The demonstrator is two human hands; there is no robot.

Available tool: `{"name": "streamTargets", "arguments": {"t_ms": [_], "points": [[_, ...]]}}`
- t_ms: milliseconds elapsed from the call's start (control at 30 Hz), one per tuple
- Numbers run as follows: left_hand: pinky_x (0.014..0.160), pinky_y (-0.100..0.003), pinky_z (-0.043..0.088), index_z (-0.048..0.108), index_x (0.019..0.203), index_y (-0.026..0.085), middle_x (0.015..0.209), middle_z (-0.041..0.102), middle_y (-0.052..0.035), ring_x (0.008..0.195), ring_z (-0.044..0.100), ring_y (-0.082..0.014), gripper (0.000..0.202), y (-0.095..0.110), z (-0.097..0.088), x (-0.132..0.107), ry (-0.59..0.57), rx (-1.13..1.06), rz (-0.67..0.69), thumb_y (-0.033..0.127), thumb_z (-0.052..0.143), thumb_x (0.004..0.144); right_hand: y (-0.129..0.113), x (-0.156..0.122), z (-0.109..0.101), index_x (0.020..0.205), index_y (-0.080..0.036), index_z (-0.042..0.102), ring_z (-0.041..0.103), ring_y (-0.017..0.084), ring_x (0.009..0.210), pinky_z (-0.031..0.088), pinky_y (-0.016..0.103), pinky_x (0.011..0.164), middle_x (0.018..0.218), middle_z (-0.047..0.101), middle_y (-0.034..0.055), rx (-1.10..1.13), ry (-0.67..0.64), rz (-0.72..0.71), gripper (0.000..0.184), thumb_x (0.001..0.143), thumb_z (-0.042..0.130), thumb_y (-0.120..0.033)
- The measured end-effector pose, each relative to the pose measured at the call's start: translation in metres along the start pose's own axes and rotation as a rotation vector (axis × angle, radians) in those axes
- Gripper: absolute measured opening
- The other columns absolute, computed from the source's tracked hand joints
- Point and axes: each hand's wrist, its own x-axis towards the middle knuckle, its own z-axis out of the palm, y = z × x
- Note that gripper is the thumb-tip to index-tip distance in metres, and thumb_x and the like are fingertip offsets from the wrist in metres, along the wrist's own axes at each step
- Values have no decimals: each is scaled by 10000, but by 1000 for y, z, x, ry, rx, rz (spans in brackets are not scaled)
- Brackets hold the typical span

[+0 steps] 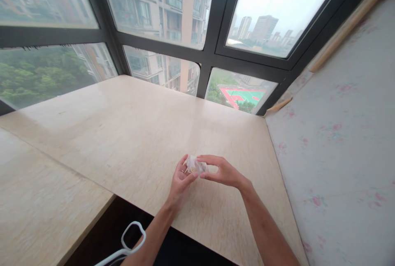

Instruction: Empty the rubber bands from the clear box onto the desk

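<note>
Just above the pale marbled counter (148, 130), both hands hold a small, clear and whitish object (195, 165) that looks like crinkled plastic; its exact kind does not show. My left hand (181, 179), with a ring on one finger, cups it from the left, thumb along its near side. From the right, my right hand (220, 170) pinches it between thumb and forefinger. Part of the object is hidden behind the fingers.
Dark-framed windows (210, 56) border the counter at the back. A flowered wall (336, 167) closes off the right side. A white frame like eyeglasses (133, 237) shows at bottom left, by the counter's cut-out edge (89, 229).
</note>
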Motion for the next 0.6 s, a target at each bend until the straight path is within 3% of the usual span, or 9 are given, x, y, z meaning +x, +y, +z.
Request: {"name": "streamTargets", "arguments": {"t_ms": [200, 600], "points": [[939, -383, 484, 398, 1331, 221, 1292, 544, -135, 1144, 581, -279, 773, -6, -9, 10, -37, 208, 55, 271, 799, 672, 5, 6, 0, 1281, -265, 586, 567, 237, 1190, 449, 427, 1017, 1266, 637, 57, -100, -63, -46, 514, 783, 712, -270], [954, -428, 475, 360, 1334, 190, 1201, 604, -158, 1094, 613, -279, 764, -15, -16, 6, -117, 333, 18, 255, 789, 705, -6, -7, 1, 1271, -244, 592, 573, 248, 1191, 471, 388, 994, 1242, 653, 56, -234, -134, -100, 493, 787, 630, -159]]}}
